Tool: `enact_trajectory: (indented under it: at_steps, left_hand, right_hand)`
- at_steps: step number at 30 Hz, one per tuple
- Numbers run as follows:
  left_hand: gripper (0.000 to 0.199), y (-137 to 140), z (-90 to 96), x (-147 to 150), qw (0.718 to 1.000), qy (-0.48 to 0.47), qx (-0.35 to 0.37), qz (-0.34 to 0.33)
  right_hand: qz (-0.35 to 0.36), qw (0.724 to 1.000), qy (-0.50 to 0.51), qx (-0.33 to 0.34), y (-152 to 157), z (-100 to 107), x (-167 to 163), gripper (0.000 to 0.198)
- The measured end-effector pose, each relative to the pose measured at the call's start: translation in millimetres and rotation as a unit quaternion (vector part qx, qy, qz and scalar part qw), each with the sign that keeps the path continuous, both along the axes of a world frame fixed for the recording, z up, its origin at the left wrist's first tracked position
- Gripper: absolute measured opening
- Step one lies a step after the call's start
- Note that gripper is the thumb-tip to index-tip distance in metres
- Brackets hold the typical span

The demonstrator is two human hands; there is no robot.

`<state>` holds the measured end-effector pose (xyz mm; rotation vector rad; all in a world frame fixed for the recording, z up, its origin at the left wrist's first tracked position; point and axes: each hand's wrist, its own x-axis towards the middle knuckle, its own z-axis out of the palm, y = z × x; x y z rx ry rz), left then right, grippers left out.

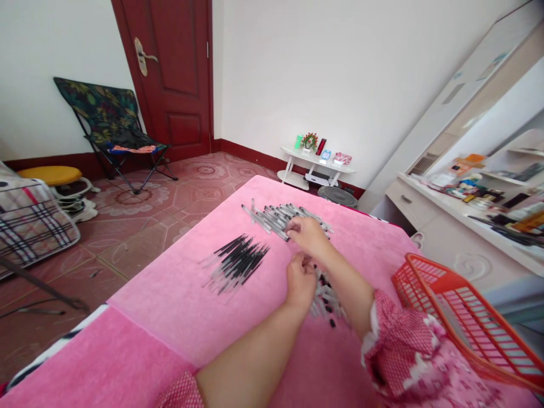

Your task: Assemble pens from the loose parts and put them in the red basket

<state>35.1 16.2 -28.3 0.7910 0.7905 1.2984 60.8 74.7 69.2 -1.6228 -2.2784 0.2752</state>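
Observation:
On a pink cloth-covered table (170,294), my right hand (309,233) bends over the near edge of a pile of clear pen barrels (272,218), its fingertips pinched together. Just nearer to me, my left hand (300,279) is closed with its fingers curled in. What either hand holds, if anything, is too small or hidden to make out. A heap of clear and black pen caps (327,297) lies beside my left hand, partly covered by my right forearm. To the left spreads a bundle of black ink refills (242,258).
An orange plastic basket (467,306) stands at the table's right edge. Past it is a cluttered white dresser (408,198). A small white shelf (318,158) stands by the far wall. On the left are a folding chair (102,113) and a yellow stool (50,174).

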Motion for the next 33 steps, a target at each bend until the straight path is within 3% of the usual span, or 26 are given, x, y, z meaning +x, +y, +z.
enact_trajectory:
  at_steps: [3, 10, 13, 18, 21, 25, 29, 33]
  left_hand:
    - [0.015, -4, 4.4, -1, 0.987, 0.109, -0.001, 0.117]
    - [0.017, -1, -0.4, 1, 0.984, 0.117, 0.037, 0.13]
    - [0.018, 0, -5.7, 3, 0.982, 0.122, 0.046, 0.14]
    - [0.017, 2, -10.6, 5, 0.979, 0.109, 0.045, 0.165]
    - [0.017, 3, -10.5, 5, 0.981, 0.077, 0.037, 0.171]
    - [0.029, 2, -4.9, 4, 0.984, 0.021, 0.036, 0.172]
    - [0.048, -2, 5.8, 1, 0.991, -0.059, 0.034, 0.115]
    - [0.047, -3, 12.1, -1, 0.992, -0.086, 0.021, 0.093]
  right_hand:
    - [-0.111, 0.985, -0.13, -0.025, 20, -4, 33, 0.02]
    - [-0.148, 0.97, -0.184, -0.053, 22, -34, 54, 0.022]
    - [-0.155, 0.966, -0.196, -0.059, 16, -27, 59, 0.019]
    - [-0.183, 0.958, -0.205, -0.082, -11, 7, 97, 0.013]
    - [-0.163, 0.975, -0.125, -0.089, -35, 14, 125, 0.012]
    - [-0.101, 0.987, 0.048, -0.114, -60, 2, 147, 0.012]
    - [-0.06, 0.966, 0.193, -0.159, -73, -13, 149, 0.014]
    - [-0.043, 0.944, 0.274, -0.176, -78, -17, 149, 0.017]
